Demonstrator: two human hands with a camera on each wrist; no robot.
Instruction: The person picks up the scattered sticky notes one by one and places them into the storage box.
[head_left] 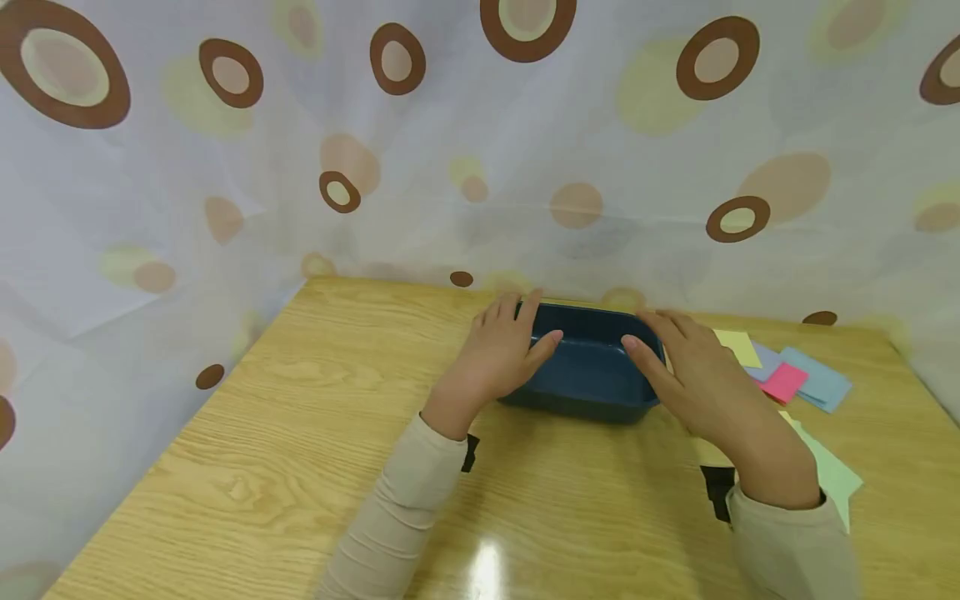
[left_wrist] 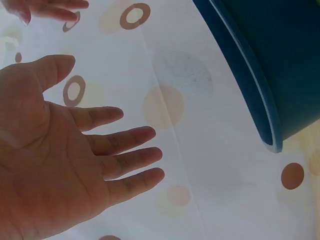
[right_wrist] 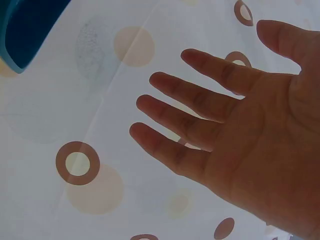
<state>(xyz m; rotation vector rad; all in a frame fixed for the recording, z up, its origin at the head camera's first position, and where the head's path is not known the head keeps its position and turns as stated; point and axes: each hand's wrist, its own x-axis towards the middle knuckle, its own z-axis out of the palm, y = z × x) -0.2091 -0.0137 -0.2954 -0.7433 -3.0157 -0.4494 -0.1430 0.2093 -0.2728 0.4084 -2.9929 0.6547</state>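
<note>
A dark blue rectangular plastic bin (head_left: pixel 588 371) sits open-topped near the back of the wooden table, and its inside shows a bare bottom. My left hand (head_left: pixel 495 350) overlaps the bin's left end in the head view, and my right hand (head_left: pixel 701 379) overlaps its right end. In the left wrist view, the left hand (left_wrist: pixel 65 145) has its fingers spread and nothing in it, with a gap to the bin's rim (left_wrist: pixel 250 70). Likewise, the right hand (right_wrist: pixel 240 120) has straight, spread fingers, apart from the bin (right_wrist: pixel 30 30) in the right wrist view.
Right of the bin lie paper pieces: a yellow one (head_left: pixel 738 346), a pink one (head_left: pixel 785 383) and light blue ones (head_left: pixel 825 385). Light green paper (head_left: pixel 828 467) lies partly behind the right forearm. A white curtain with brown ovals (head_left: pixel 465 125) borders the wooden table (head_left: pixel 247 467).
</note>
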